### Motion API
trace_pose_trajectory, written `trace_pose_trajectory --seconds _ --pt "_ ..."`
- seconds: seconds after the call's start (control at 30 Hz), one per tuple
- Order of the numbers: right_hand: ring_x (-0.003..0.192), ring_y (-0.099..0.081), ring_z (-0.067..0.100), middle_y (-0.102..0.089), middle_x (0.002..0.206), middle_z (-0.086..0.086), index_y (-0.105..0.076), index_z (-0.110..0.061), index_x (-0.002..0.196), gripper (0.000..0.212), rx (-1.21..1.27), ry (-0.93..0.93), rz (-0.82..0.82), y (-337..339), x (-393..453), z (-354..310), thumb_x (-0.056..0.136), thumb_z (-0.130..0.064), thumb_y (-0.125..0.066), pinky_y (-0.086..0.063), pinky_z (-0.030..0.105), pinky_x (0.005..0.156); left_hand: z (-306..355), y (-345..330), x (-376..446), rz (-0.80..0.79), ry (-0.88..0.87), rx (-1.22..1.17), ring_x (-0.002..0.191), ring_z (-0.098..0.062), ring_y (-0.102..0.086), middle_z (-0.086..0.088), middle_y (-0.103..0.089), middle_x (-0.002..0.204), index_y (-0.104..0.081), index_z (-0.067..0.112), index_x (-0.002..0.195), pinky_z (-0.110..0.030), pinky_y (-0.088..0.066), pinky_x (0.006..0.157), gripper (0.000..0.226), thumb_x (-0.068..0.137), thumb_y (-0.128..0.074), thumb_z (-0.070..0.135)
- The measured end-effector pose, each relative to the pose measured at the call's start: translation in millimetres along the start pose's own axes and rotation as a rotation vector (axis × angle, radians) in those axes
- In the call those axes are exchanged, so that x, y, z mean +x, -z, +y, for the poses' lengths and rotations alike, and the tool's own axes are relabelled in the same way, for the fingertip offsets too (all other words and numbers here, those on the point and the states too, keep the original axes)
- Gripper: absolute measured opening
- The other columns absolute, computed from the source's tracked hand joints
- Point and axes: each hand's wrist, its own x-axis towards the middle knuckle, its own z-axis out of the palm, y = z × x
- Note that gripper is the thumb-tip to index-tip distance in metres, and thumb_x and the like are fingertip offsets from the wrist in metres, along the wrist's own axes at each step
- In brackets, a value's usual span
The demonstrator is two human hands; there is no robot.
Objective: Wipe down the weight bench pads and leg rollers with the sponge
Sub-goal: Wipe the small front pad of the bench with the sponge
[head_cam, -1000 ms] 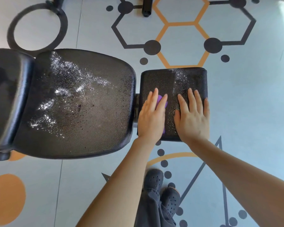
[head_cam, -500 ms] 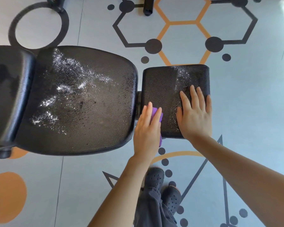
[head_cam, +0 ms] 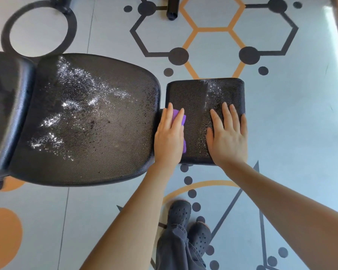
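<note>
A small black square pad (head_cam: 195, 94) of the weight bench lies at centre right, wet and speckled on its right half. My left hand (head_cam: 169, 135) presses a purple sponge (head_cam: 180, 119) flat onto the pad's left edge, fingers straight. My right hand (head_cam: 227, 136) rests flat on the pad's right half with fingers spread. To the left is the large black seat pad (head_cam: 90, 121), dotted with shiny droplets and foam, and beyond it the edge of the back pad (head_cam: 6, 114).
The bench stands on a grey floor (head_cam: 300, 123) printed with hexagons, dots and orange shapes. My feet in dark clogs (head_cam: 187, 225) are just below the small pad. A black frame tube end (head_cam: 172, 8) shows at the top.
My left hand slid the sponge toward me and left along the pad, then away again at its left edge. My right hand stayed flat on the right half.
</note>
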Motion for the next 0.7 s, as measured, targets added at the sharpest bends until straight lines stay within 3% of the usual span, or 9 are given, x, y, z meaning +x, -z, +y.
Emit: trace_pose_trajectory --seconds 0.23,0.53,0.7 --pt "0.143 -0.026 0.031 -0.037 0.151 0.015 -0.047 -0.015 0.139 0.05 0.006 -0.007 -0.008 -1.3 -0.6 -0.1 0.092 -0.031 -0.038 -0.017 0.051 0.117 4.3 1.0 -40.6 0.013 0.045 -0.044 0.141 -0.037 -0.029 -0.022 -0.031 0.152 -0.05 0.005 0.137 -0.046 -0.033 0.11 0.044 0.1 -0.032 0.021" --pt "0.143 -0.026 0.03 -0.037 0.151 0.015 -0.047 -0.016 0.139 0.049 0.001 -0.013 -0.012 -0.4 0.4 -0.6 0.093 -0.031 -0.039 -0.017 0.051 0.117 4.0 -17.7 57.4 0.025 0.037 0.09 0.137 -0.04 -0.035 -0.023 -0.034 0.149 -0.052 0.007 0.135 -0.048 -0.039 0.105 0.042 0.093 -0.053 0.008" --pt "0.143 -0.028 0.029 -0.038 0.15 0.015 -0.049 -0.017 0.139 0.05 0.016 -0.009 -0.024 1.3 1.1 1.0 0.092 -0.032 -0.04 -0.018 0.05 0.117 14.0 -20.1 35.3 0.01 -0.025 0.111 0.136 -0.037 -0.037 -0.021 -0.037 0.148 -0.053 0.01 0.134 -0.046 -0.041 0.103 0.043 0.092 -0.04 0.014"
